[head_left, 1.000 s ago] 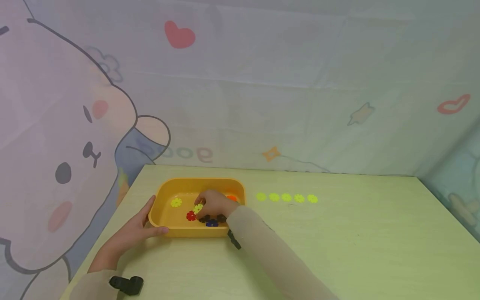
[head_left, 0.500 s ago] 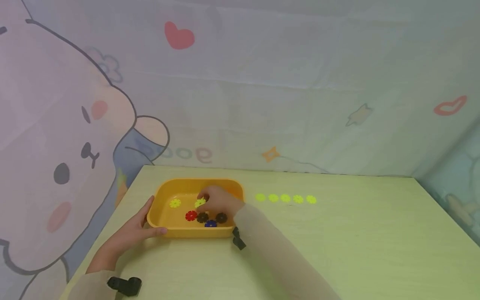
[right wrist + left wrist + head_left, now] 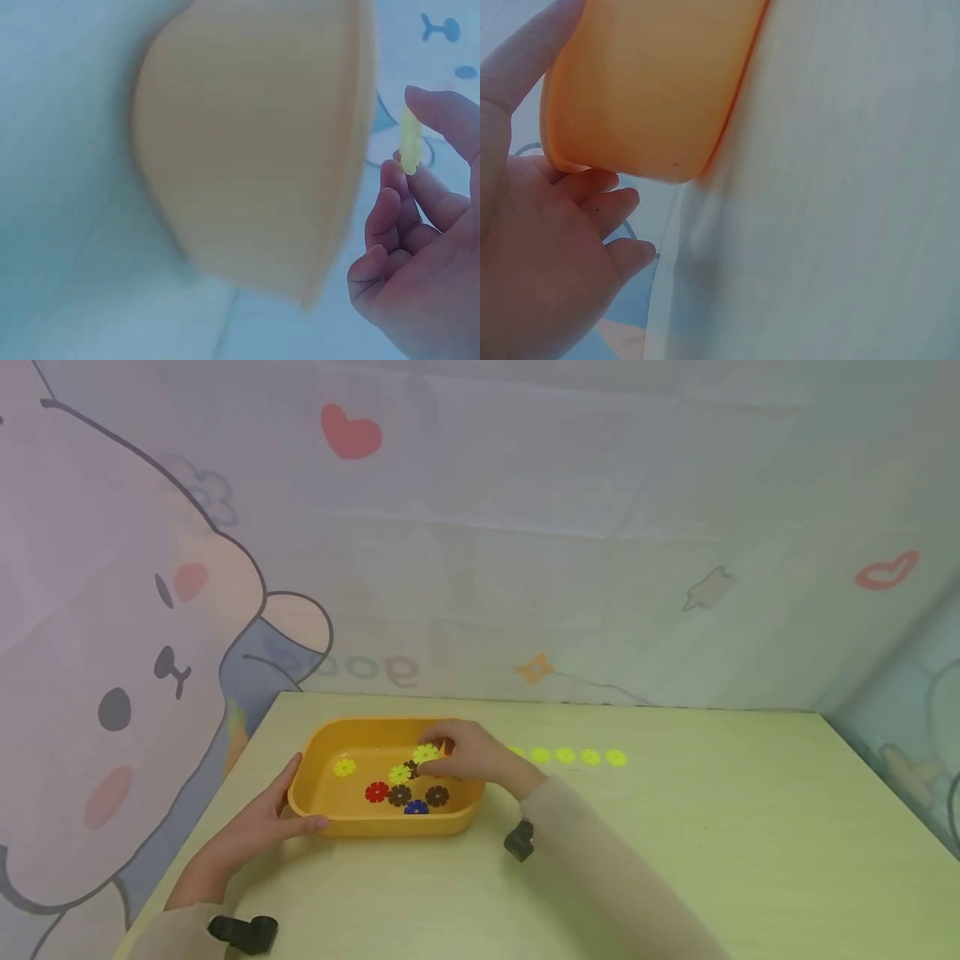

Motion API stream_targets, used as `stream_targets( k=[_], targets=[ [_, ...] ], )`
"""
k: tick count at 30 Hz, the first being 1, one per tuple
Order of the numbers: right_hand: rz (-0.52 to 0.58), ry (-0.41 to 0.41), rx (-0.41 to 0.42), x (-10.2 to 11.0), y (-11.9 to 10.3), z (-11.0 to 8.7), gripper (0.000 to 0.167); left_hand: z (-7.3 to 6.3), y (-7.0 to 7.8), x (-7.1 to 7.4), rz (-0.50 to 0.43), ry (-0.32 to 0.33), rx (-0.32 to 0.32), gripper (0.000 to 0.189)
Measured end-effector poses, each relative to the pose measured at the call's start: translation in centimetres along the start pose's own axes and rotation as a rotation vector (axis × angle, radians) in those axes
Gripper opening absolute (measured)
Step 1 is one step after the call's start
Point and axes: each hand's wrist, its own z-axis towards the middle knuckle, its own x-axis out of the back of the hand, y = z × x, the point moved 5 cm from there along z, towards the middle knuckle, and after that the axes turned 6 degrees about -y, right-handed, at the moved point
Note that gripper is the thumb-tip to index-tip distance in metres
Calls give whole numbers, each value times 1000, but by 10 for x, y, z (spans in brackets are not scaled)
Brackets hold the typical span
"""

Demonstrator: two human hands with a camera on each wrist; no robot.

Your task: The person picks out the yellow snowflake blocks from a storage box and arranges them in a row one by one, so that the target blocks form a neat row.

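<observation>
An orange-yellow plastic basin (image 3: 352, 828) stands on the table. My left hand (image 3: 258, 818) holds its left end, thumb along the front rim and fingers at the left wall; the left wrist view shows the fingertips (image 3: 622, 199) at the wall. Over the basin's right end, my right hand (image 3: 468, 752) pinches a yellow snowflake disc (image 3: 426, 753) between thumb and fingers. In the right wrist view that disc (image 3: 409, 142) appears edge-on, beyond the basin rim. Inside the basin lie two other yellow discs, a red disc (image 3: 377, 792), a blue disc (image 3: 416, 807) and several dark discs (image 3: 437, 796).
A row of several yellow discs (image 3: 565, 756) lies flat on the table (image 3: 675, 827), right of the basin. A printed cloth (image 3: 525, 552) hangs behind the table. My right forearm spans the table's front middle.
My right hand has risen and moved right with the yellow disc, from low inside the basin to above its right end. Another yellow disc now shows below it. My left hand keeps its hold.
</observation>
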Motion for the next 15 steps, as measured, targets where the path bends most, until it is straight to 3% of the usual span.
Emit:
stream_targets(
  k=[9,15],
  targets=[
    [-6,127,6,34,30,-44,41,0,-2,3,5,2,4,112],
    [5,202,-17,55,49,-73,39,-1,-2,5,-3,-5,-29,111]
  ],
)
